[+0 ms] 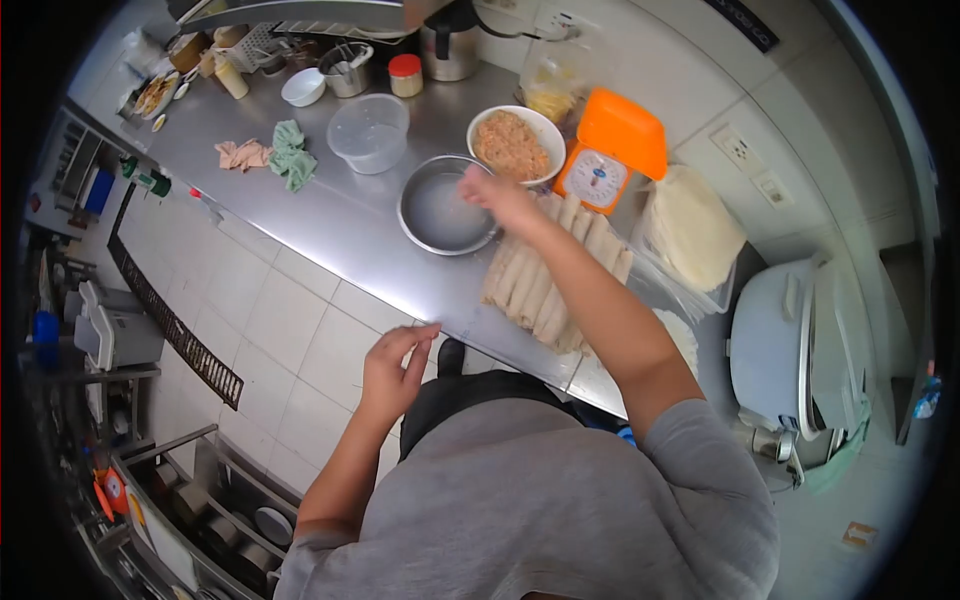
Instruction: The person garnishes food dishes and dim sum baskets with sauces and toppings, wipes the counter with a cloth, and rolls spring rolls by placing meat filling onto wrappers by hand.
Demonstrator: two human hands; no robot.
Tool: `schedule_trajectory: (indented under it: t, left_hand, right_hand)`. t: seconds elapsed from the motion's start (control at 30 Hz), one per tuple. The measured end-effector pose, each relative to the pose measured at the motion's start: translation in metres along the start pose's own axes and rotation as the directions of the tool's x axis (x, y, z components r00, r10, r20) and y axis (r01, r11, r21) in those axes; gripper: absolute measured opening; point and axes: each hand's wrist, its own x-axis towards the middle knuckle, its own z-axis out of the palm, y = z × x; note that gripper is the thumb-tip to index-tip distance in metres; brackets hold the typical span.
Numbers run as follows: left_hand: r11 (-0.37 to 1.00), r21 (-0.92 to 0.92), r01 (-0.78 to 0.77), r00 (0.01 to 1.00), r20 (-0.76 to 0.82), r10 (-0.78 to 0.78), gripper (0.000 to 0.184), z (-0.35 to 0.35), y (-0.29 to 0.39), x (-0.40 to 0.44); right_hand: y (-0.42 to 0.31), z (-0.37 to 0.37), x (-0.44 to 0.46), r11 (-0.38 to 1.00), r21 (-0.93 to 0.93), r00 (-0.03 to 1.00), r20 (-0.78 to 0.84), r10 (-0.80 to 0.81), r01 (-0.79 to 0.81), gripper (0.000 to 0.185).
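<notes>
A round metal bowl (432,212) with cloudy liquid stands on the steel counter. My right hand (493,196) is over its right rim, fingers bent together; what they hold, if anything, is too small to tell. My left hand (398,365) is in front of the counter edge, thumb and fingers apart, holding nothing. Pale rolls (530,290) lie side by side under my right forearm. Behind the bowl is a white bowl of minced filling (512,146), beside an orange scale (597,180). A stack of thin wrappers (692,228) sits at the right.
A clear plastic tub (368,133), green cloth (291,156), pink cloth (242,155) and red-lidded jar (405,75) stand or lie on the counter's left part. A large lidded pot (775,345) is at the far right. The counter's front edge runs before my body.
</notes>
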Motion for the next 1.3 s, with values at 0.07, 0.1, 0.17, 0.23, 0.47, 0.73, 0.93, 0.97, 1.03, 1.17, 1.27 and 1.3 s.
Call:
schedule_trajectory:
  t: [0.07, 0.1, 0.17, 0.23, 0.47, 0.73, 0.93, 0.97, 1.03, 1.17, 1.27, 1.3]
  left_hand:
    - [0.998, -0.022, -0.058, 0.998, 0.029, 0.058, 0.015, 0.011, 0.011, 0.015]
    - [0.995, -0.053, -0.087, 0.994, 0.068, 0.091, 0.015, 0.018, 0.018, 0.021]
    - [0.984, -0.095, -0.154, 0.971, 0.169, 0.168, 0.016, 0.036, 0.036, 0.033]
    - [0.965, -0.166, -0.205, 0.918, 0.308, 0.248, 0.02, 0.062, 0.055, 0.041]
    - [0.872, -0.14, -0.468, 0.442, 0.818, 0.369, 0.031, 0.257, 0.069, 0.029]
    - [0.709, 0.327, -0.625, 0.573, 0.808, 0.133, 0.012, 0.314, 0.069, -0.003]
    - [0.695, 0.388, -0.605, 0.623, 0.774, 0.111, 0.015, 0.323, 0.077, -0.006]
    - [0.69, 0.397, -0.605, 0.627, 0.772, 0.105, 0.016, 0.322, 0.078, -0.007]
    - [0.691, 0.428, -0.583, 0.656, 0.749, 0.089, 0.017, 0.325, 0.073, -0.008]
    - [0.692, 0.458, -0.559, 0.684, 0.726, 0.072, 0.019, 0.326, 0.084, -0.012]
    - [0.762, 0.473, -0.442, 0.717, 0.697, -0.017, 0.025, 0.326, 0.085, -0.012]
    - [0.759, 0.477, -0.442, 0.72, 0.694, -0.017, 0.026, 0.324, 0.084, -0.013]
  right_hand:
    - [-0.011, -0.027, -0.031, 0.863, 0.502, 0.994, -0.057, 0.093, -0.052, 0.073]
    - [-0.011, -0.047, -0.055, 0.738, 0.672, 0.996, -0.016, 0.087, -0.054, 0.074]
    - [0.001, -0.088, -0.114, 0.575, 0.818, 0.997, -0.051, 0.061, 0.007, 0.075]
    - [0.02, -0.122, -0.182, 0.572, 0.812, 0.985, -0.167, 0.043, 0.113, 0.074]
    - [0.192, -0.147, -0.346, 0.914, -0.194, 0.783, -0.596, 0.179, -0.357, 0.052]
    - [0.219, -0.16, -0.375, 0.551, -0.75, 0.907, -0.421, 0.027, -0.365, 0.093]
    - [0.242, -0.189, -0.386, 0.655, -0.703, 0.853, -0.493, -0.169, -0.277, 0.091]
    - [0.247, -0.189, -0.381, 0.653, -0.699, 0.847, -0.505, -0.165, -0.29, 0.089]
    - [0.238, -0.185, -0.363, 0.586, -0.782, 0.91, -0.376, -0.174, -0.211, 0.089]
    - [0.23, -0.207, -0.34, 0.528, -0.836, 0.947, -0.274, -0.169, -0.148, 0.087]
    - [0.221, -0.214, -0.36, 0.615, -0.783, 0.85, -0.384, -0.36, -0.094, 0.09]
    - [0.228, -0.215, -0.369, 0.585, -0.796, 0.876, -0.387, -0.289, -0.158, 0.089]
